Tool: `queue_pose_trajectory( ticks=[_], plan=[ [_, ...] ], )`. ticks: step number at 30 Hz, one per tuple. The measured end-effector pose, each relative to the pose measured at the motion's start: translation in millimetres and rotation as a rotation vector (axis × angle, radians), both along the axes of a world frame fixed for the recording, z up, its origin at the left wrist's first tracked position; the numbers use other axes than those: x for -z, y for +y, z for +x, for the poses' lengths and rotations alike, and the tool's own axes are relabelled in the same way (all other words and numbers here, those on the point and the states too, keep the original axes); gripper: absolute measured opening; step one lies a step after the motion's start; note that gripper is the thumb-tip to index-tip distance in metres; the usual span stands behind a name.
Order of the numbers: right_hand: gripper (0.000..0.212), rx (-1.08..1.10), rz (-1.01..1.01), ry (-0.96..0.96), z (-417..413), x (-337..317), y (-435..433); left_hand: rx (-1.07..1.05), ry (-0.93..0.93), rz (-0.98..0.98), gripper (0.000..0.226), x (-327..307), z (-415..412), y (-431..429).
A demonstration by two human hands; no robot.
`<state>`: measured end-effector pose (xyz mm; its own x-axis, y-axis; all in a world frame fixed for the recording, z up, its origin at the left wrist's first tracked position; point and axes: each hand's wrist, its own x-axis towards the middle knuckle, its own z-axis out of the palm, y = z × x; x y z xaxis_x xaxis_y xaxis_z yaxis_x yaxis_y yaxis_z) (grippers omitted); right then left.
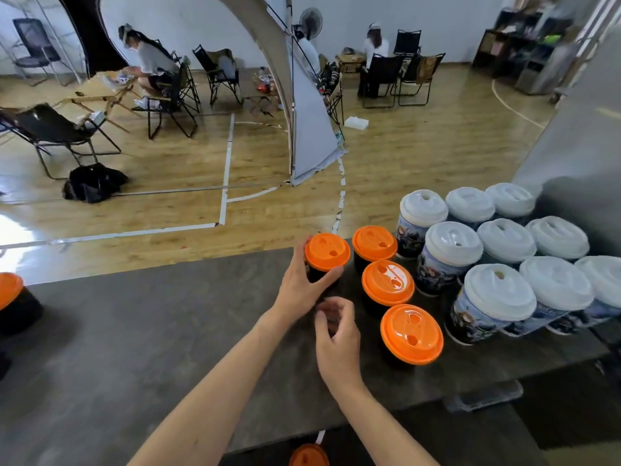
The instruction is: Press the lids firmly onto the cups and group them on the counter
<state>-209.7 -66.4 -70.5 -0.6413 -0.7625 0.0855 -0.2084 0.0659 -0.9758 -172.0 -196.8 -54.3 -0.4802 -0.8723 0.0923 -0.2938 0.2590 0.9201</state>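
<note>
On the dark counter (168, 331) my left hand (302, 287) wraps the side of a black cup with an orange lid (327, 251), near the far edge. Three more black cups with orange lids (387, 282) stand in a line just right of it, the nearest one (411, 333) closest to me. My right hand (336, 334) hovers just below the held cup, fingers curled and apart, holding nothing. Further right, several printed cups with white lids (453, 243) stand packed in rows.
Another orange-lidded black cup (11, 297) stands at the counter's far left edge. An orange lid (308, 456) shows below the counter's near edge. Beyond the counter lie a wooden floor, folding chairs, seated people and a grey tent pole.
</note>
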Motion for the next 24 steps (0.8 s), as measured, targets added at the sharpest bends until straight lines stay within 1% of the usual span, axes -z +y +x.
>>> queue_pose_trajectory(
  ticks=[4, 7, 9, 13, 17, 20, 24],
  plan=[
    [0.021, -0.015, 0.013, 0.030, 1, 1, 0, 0.003, -0.035, 0.031, 0.099, 3, 4, 1],
    [0.019, -0.021, 0.017, 0.049, 1, 1, -1, -0.046, -0.001, 0.034, 0.101, 6, 10, 5],
    [0.019, -0.034, 0.016, 0.063, 2, 3, 0, -0.098, 0.014, 0.050, 0.094, 10, 20, 12],
    [0.021, -0.100, 0.024, 0.088, 3, 2, -1, -0.175, 0.055, 0.104, 0.069, 15, 58, 31],
    [0.020, -0.176, 0.021, 0.140, 8, 3, 1, -0.335, 0.040, 0.036, 0.044, 12, 113, 59],
    [0.021, -0.307, -0.034, 0.136, 31, -6, -11, -0.492, -0.002, 0.002, 0.039, 3, 162, 81],
    [0.021, -0.563, -0.089, 0.074, 104, -27, -27, -0.687, -0.066, -0.031, 0.038, -10, 233, 103]
  ],
)
